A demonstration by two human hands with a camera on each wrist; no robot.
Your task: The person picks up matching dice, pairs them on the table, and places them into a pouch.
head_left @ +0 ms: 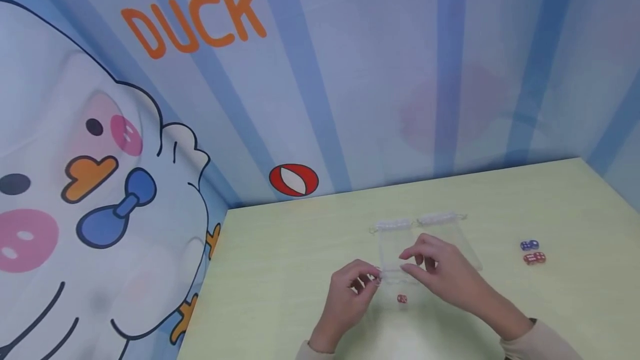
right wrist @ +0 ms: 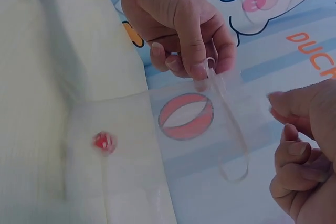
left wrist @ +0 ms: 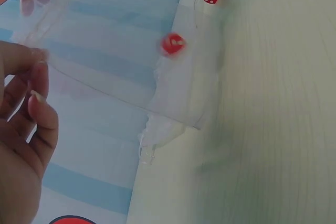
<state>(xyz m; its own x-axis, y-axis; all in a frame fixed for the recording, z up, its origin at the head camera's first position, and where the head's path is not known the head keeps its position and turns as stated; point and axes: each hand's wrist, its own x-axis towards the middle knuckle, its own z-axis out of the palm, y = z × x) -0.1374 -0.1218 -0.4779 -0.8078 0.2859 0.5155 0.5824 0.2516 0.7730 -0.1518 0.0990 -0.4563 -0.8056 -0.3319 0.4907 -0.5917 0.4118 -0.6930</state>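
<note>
My left hand (head_left: 348, 293) pinches the top corner of a sheer white drawstring bag (left wrist: 121, 72), with thumb and fingertips at its cord. The bag hangs down, and a red die (right wrist: 105, 142) shows through its lower part. A thin cord loop (right wrist: 247, 166) sticks out at the mouth. Close by the bag's top, my right hand (head_left: 440, 271) holds nothing; its thumb and index finger stand a little apart, other fingers bent. Behind the hands, two more sheer bags (head_left: 392, 243) lie flat on the table, partly covered by the right hand.
To the right on the pale yellow-green table (head_left: 280, 254) sit blue dice (head_left: 529, 245) and, just in front of them, red dice (head_left: 534, 258). A blue striped cloth backdrop (head_left: 370, 71) with a printed duck rises behind and left of the table.
</note>
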